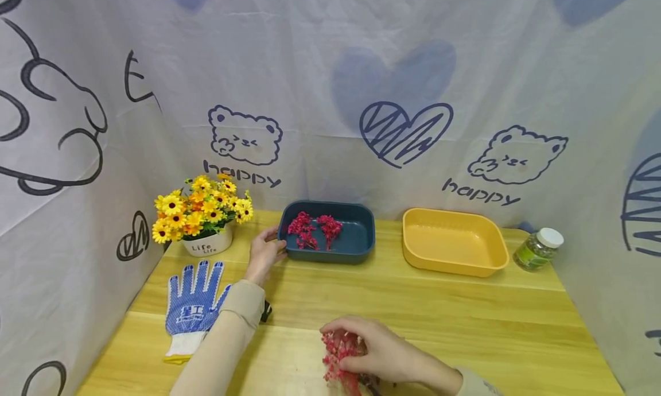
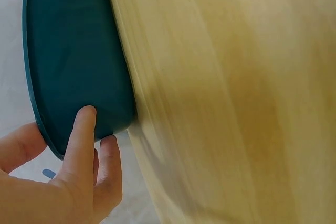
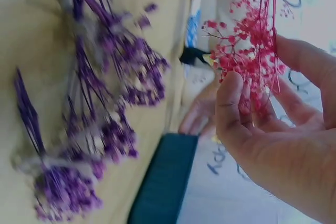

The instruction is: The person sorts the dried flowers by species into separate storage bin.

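Note:
My left hand (image 1: 264, 253) grips the left end of a dark teal tray (image 1: 335, 257). In the left wrist view its thumb is at the rim and its fingers (image 2: 84, 129) lie against the tray's outer wall. Small bunches of red dried flowers (image 1: 329, 229) lie inside on the left side. Near the front of the table, my right hand (image 1: 384, 350) holds another bunch of red dried flowers (image 3: 252, 45) between thumb and fingers, raised off the tabletop in the right wrist view. Below it, several purple dried flower bunches (image 3: 110, 129) lie on the table.
A yellow tray (image 1: 454, 244) stands at the back right beside a white-lidded jar (image 1: 538, 249). On the left are a pot of yellow flowers (image 1: 203, 212) and a blue-and-white glove (image 1: 193, 307). A small black object (image 1: 266, 311) sits partly behind the left forearm. Printed cloth surrounds the table.

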